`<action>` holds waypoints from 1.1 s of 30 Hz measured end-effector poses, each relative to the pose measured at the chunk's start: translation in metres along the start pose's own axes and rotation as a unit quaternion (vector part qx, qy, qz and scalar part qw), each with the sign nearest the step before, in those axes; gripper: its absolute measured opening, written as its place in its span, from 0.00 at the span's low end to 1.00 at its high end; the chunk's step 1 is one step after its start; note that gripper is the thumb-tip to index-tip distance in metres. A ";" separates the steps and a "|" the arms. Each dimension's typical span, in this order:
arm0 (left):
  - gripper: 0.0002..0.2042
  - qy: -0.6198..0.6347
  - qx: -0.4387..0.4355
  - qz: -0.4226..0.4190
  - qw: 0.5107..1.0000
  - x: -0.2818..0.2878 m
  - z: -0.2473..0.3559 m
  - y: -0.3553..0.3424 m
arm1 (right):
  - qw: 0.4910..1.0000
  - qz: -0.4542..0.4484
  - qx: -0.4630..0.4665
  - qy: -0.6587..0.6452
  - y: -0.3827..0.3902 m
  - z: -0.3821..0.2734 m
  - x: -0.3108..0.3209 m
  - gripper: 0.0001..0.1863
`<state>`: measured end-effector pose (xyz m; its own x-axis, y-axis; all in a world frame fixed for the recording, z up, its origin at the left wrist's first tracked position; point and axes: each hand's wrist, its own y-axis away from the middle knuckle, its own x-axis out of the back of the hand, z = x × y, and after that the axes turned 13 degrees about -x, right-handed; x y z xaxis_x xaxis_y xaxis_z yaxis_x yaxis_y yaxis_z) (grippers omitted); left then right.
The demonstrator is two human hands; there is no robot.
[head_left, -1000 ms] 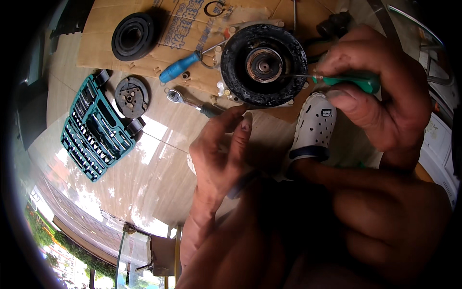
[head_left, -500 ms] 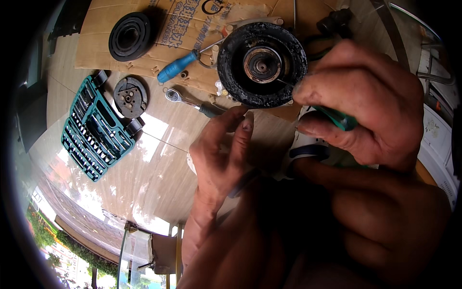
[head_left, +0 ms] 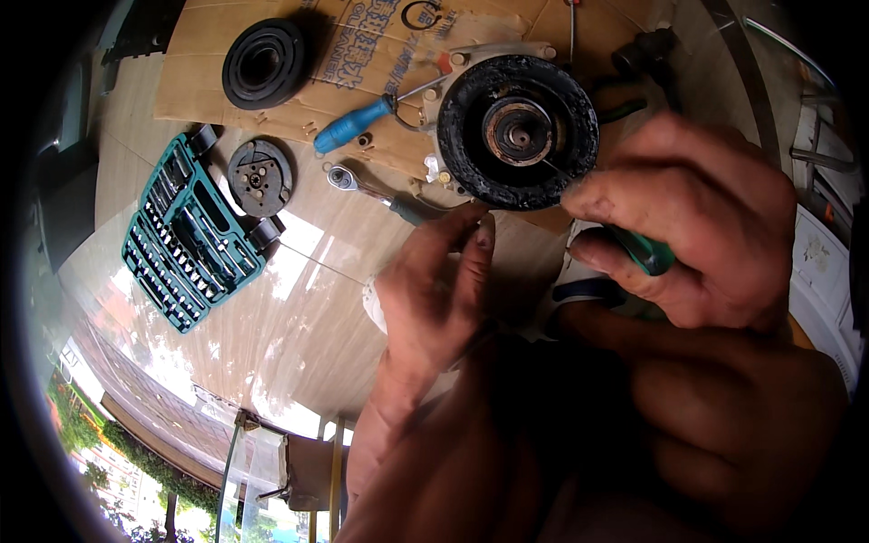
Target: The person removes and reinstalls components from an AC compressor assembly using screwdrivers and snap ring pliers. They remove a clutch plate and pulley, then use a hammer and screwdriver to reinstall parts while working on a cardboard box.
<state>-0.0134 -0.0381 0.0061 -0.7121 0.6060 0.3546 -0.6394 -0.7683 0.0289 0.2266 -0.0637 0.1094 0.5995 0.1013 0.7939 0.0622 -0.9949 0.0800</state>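
Observation:
In the upper middle stands a metal compressor (head_left: 441, 113) with a round black ring (head_left: 462, 172) on its face and a rusty hub (head_left: 519, 136) at its centre. My right hand (head_left: 697, 226) is closed around a green-handled screwdriver (head_left: 650, 253). Its thin shaft reaches over the ring's right side to the edge of the hub; the tip is hard to make out. At the ring's near rim, my left hand (head_left: 434, 276) has thumb and forefinger close together, the forefinger touching the rim. Its other fingers are mostly hidden.
Flattened cardboard (head_left: 204, 86) lies under the compressor, with a black pulley (head_left: 264, 63), a blue-handled screwdriver (head_left: 353, 125) and a snap ring (head_left: 421, 14). To the left are a ratchet (head_left: 342, 177), a round clutch plate (head_left: 260, 178) and an open green socket set (head_left: 195, 231).
The whole scene has shifted slightly right in the picture as the view moved. Both hands keep their places at the compressor, the screwdriver still in the right one.

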 end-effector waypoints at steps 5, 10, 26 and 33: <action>0.12 0.017 0.018 0.028 0.999 0.001 -0.002 -0.002 | 1.000 -0.002 0.005 0.003 0.000 0.000 -0.003 0.14; 0.12 0.013 0.014 0.040 0.999 0.000 -0.003 -0.008 | 0.999 0.050 -0.005 -0.014 -0.014 0.005 -0.008 0.12; 0.13 -0.004 0.013 0.031 0.999 0.000 -0.013 -0.005 | 0.982 0.004 -0.144 -0.125 -0.026 0.032 -0.002 0.12; 0.13 0.009 0.037 0.040 0.998 -0.002 -0.014 -0.003 | 0.959 -0.003 -0.230 -0.165 -0.011 0.043 -0.004 0.13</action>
<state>-0.0145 -0.0342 -0.0073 -0.7662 0.5444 0.3415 -0.5566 -0.8278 0.0707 0.2580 -0.0526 0.0797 0.8244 0.0260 0.5654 -0.2473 -0.8820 0.4012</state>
